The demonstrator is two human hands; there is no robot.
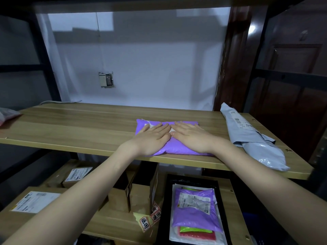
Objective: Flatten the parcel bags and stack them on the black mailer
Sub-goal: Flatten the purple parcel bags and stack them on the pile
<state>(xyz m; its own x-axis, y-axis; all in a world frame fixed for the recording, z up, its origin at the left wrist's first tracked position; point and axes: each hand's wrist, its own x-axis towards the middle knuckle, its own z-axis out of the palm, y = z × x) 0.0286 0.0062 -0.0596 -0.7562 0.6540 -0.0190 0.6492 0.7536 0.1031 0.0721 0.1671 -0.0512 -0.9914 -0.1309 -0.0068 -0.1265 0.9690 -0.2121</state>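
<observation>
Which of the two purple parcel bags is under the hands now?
The purple parcel bag on the upper shelf: the left hand and right hand press flat on it. The other purple bag lies untouched atop the stack on the black mailer below.

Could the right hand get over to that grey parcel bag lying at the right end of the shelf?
Probably yes. The right hand presses flat on the purple bag, and only bare shelf lies between it and the grey parcel bag.
</observation>
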